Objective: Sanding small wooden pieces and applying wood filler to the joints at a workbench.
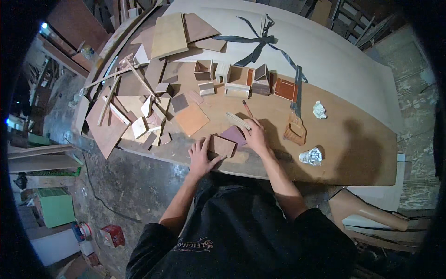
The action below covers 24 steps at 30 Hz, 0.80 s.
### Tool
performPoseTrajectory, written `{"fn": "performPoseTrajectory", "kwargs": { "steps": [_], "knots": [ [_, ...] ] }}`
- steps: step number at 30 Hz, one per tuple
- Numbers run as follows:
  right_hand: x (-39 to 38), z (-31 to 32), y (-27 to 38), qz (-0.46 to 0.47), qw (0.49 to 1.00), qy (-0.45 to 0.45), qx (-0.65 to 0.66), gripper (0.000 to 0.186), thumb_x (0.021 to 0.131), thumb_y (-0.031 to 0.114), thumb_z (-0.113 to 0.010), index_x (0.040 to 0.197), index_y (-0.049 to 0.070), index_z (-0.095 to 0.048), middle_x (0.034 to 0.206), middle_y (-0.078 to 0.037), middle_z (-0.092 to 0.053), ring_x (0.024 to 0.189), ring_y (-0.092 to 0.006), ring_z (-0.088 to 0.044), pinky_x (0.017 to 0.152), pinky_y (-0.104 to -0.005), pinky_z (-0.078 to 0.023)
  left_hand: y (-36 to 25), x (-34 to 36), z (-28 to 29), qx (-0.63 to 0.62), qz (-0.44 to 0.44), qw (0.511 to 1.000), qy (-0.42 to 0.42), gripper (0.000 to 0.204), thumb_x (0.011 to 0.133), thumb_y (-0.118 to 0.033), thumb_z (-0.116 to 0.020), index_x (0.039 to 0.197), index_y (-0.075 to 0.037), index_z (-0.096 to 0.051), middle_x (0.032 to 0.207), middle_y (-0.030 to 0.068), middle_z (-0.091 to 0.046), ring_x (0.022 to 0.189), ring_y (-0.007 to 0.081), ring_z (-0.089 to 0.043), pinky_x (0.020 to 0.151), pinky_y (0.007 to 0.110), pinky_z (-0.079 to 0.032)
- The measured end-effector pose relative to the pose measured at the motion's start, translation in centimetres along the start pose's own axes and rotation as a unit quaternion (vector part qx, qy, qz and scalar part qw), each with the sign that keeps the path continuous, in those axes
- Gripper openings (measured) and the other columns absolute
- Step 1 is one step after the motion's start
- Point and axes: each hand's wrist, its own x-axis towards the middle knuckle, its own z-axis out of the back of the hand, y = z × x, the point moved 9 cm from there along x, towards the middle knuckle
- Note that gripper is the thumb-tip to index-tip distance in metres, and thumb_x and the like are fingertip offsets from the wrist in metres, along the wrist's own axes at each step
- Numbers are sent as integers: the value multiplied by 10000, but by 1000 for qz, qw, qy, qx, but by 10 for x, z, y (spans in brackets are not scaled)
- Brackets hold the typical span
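Far left of the brown wooden bench point(353, 153): a loose heap of pale and reddish plywood offcuts point(139, 116), thin sticks lying across them. Just right of the heap, a flat orange-brown square board point(191, 119).

Left hand point(200, 157) rests at the near bench edge, fingers point(204, 145) spread fairly wide and laid against the left side of a small square brown wooden tile point(223, 146); thumb touches the tile's lower edge. Steadying contact, not a closed grasp.

A purple-brown square tile point(233, 135) lies partly under the brown one.

Right hand point(256, 136) lies palm down just right of both tiles, fingers extended toward a few pale thin wood strips point(238, 121); whether it grips anything cannot be told.

Further right: a brown bristle brush point(294, 130), then two crumpled white paper wads point(312, 156).
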Motion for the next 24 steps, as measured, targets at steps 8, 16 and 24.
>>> {"fn": "performPoseTrajectory", "kwargs": {
  "steps": [8, 16, 24],
  "knots": [
    [-41, 12, -26, -114, 982, -20, 149, 230, 905, 154, -644, 1040, -20, -579, 916, -129, -645, 866, -230, -657, 751, -348, -508, -26, 18, 3, -4, -66, 998, -4, 805, 653, -536, -786, 1296, -107, -562, 1227, 122, -554, 1123, 329, -506, 925, 436, -399],
    [-32, -53, -19, -76, 984, 40, 155, 267, 926, 242, -615, 1043, 18, -529, 866, -190, -640, 814, -363, -645, 693, -442, -492, -19, -14, 14, 14, -89, 994, -63, 675, 651, -382, -845, 1196, -60, -610, 1114, 162, -594, 1024, 347, -563, 907, 434, -455],
    [-27, -74, -5, -72, 991, -59, 95, 281, 937, 262, -599, 1065, 35, -491, 921, -202, -625, 849, -387, -630, 720, -472, -491, 19, -66, 42, -98, 57, 984, -136, 555, 693, -189, -827, 1183, -34, -618, 1098, 151, -590, 1009, 309, -581, 889, 379, -482]
  ]
}}
